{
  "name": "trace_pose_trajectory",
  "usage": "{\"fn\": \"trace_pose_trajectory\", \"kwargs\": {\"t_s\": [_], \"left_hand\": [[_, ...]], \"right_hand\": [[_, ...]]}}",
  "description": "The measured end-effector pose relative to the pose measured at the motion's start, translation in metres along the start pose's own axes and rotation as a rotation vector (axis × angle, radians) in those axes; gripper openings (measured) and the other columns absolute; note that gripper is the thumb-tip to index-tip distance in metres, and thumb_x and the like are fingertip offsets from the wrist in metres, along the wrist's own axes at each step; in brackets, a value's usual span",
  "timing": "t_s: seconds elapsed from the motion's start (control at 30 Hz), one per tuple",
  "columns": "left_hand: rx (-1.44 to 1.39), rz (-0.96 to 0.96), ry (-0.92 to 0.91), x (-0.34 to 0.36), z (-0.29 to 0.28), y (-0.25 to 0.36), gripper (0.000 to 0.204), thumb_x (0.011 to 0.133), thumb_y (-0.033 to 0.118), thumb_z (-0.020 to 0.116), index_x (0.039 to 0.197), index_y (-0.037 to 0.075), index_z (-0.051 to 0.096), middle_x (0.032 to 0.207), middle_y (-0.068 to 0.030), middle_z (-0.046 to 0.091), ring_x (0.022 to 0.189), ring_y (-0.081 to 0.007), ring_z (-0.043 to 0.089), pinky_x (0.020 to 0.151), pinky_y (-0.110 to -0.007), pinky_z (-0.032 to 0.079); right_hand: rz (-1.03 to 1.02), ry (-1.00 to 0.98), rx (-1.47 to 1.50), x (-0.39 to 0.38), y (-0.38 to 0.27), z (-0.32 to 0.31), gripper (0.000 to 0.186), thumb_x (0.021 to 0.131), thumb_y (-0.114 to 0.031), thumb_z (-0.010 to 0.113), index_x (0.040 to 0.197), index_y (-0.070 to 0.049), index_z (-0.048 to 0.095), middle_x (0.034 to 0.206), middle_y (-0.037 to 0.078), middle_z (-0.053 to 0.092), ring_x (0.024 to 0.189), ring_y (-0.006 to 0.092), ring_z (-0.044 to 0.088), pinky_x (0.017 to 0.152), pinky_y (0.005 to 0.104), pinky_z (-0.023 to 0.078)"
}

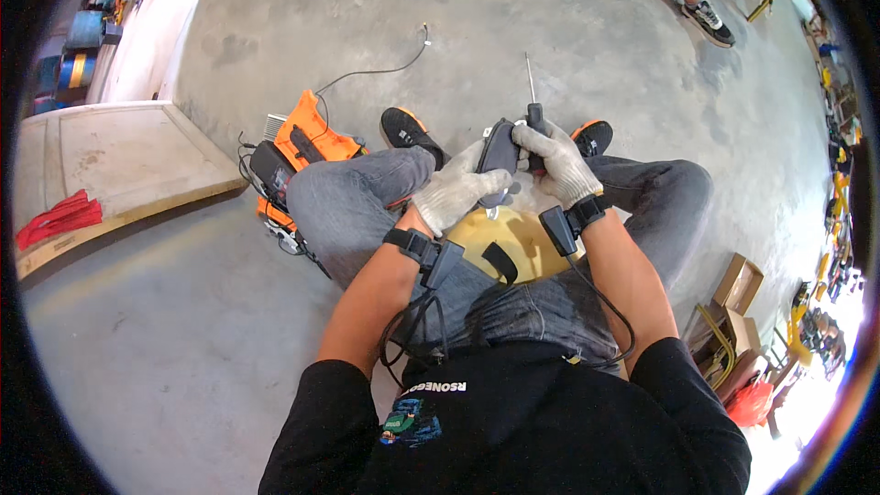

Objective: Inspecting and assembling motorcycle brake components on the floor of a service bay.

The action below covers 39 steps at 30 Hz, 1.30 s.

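Observation:
I sit on a low seat over a concrete floor, both hands in grey knit gloves. My left hand (456,192) grips a dark grey curved part (500,151) held above my knees. My right hand (559,163) is closed around the black handle of a screwdriver (533,103), whose thin shaft points away from me. The two hands touch at the part. A yellow helmet-like shell (509,240) rests on my lap just below them. Black wrist devices with cables sit on both forearms.
An orange and black machine (298,151) with cords stands on the floor by my left knee. A raised concrete slab (110,165) with a red cloth (57,218) lies far left. Cardboard boxes (738,298) stand at right. Another person's foot (706,20) is upper right.

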<state>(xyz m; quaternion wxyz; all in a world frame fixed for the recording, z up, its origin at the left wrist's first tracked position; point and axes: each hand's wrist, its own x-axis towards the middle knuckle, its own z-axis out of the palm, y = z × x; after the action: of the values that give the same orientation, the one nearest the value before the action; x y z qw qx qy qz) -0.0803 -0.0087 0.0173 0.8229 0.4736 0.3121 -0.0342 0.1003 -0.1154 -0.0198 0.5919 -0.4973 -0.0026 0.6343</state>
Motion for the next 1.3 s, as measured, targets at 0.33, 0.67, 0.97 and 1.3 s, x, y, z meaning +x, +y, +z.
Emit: {"fn": "trace_pose_trajectory", "kwargs": {"t_s": [0.33,0.67,0.97,1.3], "left_hand": [[0.224,-0.143,0.565,0.003,-0.044,-0.022,0.041,0.092,0.025,0.07,0.125,0.001,0.069,0.099,-0.0057,0.069,0.086,-0.0146,0.065,0.075,-0.031,0.054],[0.014,-0.494,0.292,0.018,-0.034,0.028,0.054,0.09,0.029,0.07,0.132,-0.004,0.061,0.112,-0.0133,0.071,0.094,-0.0197,0.069,0.085,-0.034,0.055],[0.11,-0.272,0.306,0.026,-0.034,0.002,0.033,0.098,0.009,0.062,0.13,0.001,0.068,0.109,-0.0101,0.072,0.092,-0.0178,0.073,0.078,-0.03,0.058],[0.058,-0.376,0.316,0.027,-0.032,0.0,0.022,0.101,0.008,0.062,0.118,-0.001,0.073,0.094,-0.0077,0.074,0.078,-0.0138,0.069,0.07,-0.028,0.056]], "right_hand": [[0.358,0.175,-0.53,0.057,0.087,-0.096,0.043,0.102,-0.042,0.059,0.102,0.0,0.065,0.076,0.007,0.063,0.062,0.0175,0.059,0.057,0.0365,0.052],[0.427,0.168,-0.819,0.121,0.124,-0.11,0.052,0.096,-0.044,0.063,0.102,0.008,0.068,0.075,0.014,0.068,0.064,0.0217,0.067,0.06,0.0383,0.055],[0.496,0.13,-0.912,0.159,0.135,-0.103,0.054,0.094,-0.043,0.063,0.111,0.009,0.068,0.08,0.02,0.071,0.07,0.0278,0.072,0.065,0.0412,0.056],[0.484,0.155,-0.962,0.171,0.132,-0.088,0.056,0.094,-0.046,0.063,0.109,0.008,0.069,0.079,0.017,0.071,0.07,0.0253,0.072,0.068,0.0406,0.057]]}}
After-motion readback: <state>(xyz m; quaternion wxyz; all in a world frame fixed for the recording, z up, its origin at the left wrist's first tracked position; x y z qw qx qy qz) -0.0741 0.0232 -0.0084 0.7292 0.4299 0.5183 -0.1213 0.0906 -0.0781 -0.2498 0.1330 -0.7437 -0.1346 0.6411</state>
